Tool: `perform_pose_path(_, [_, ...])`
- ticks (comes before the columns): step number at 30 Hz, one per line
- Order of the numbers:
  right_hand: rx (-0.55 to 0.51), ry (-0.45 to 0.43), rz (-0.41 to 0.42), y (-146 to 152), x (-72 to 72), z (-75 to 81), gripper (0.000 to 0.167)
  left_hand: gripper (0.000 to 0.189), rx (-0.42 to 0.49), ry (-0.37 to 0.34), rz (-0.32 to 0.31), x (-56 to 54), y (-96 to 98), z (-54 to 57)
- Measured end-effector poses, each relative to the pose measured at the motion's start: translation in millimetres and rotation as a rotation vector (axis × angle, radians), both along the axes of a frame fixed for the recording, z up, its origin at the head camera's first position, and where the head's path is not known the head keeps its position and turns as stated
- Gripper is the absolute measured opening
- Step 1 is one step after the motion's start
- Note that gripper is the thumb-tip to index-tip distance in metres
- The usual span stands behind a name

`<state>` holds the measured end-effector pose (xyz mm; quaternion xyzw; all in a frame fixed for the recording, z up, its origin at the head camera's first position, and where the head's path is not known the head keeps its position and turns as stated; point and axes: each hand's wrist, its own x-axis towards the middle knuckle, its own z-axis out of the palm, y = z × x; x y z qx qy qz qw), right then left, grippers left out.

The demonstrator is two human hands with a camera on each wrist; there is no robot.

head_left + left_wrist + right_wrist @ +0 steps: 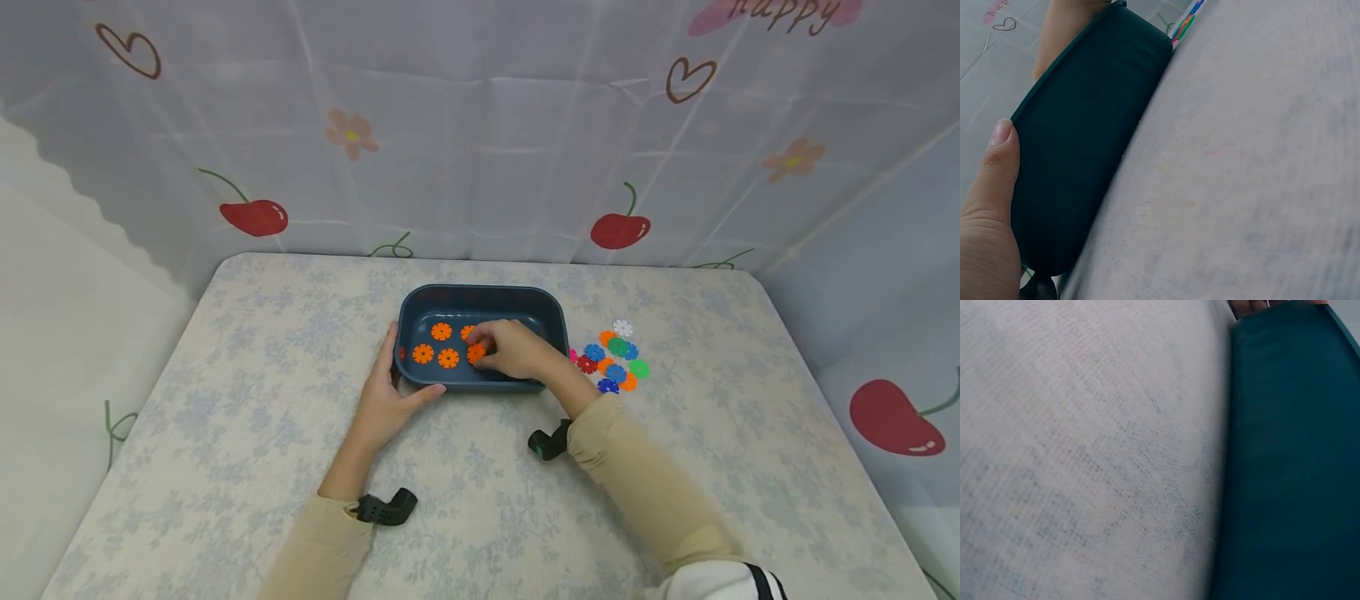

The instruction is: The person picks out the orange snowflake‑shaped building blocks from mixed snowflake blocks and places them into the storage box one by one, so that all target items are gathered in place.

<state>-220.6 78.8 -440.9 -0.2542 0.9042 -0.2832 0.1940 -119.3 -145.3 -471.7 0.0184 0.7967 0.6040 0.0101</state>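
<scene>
A dark blue rectangular tray stands on the table with several orange notched plastic discs lying flat in it, in rough rows. My left hand grips the tray's near left corner, fingers along the left end and thumb on the front rim. In the left wrist view the thumb presses against the front wall. My right hand reaches over the front rim into the tray, its thumb and fingertips pinching an orange disc. Another orange disc is partly hidden behind those fingers.
Right of the tray lies a loose pile of notched discs in blue, green, orange, red and white, partly overlapping. The patterned tablecloth covers the table. A curtain with cherries and hearts hangs behind the far edge.
</scene>
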Motion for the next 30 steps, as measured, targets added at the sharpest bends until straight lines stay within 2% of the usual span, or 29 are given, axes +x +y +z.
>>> perform_pose_path(16, [0.111,0.076,0.006,-3.9,1.9,-4.1,0.031,0.115,0.004,0.000,0.000,1.7,0.0,0.6])
perform_pose_path(26, [0.120,0.118,0.010,-2.2,4.2,-2.9,0.023,0.114,-0.006,0.004,0.000,3.0,0.8,3.4])
perform_pose_path(30, [0.110,0.125,0.021,-1.5,4.5,-0.9,0.025,0.114,-0.009,0.010,-0.004,1.0,0.3,0.2])
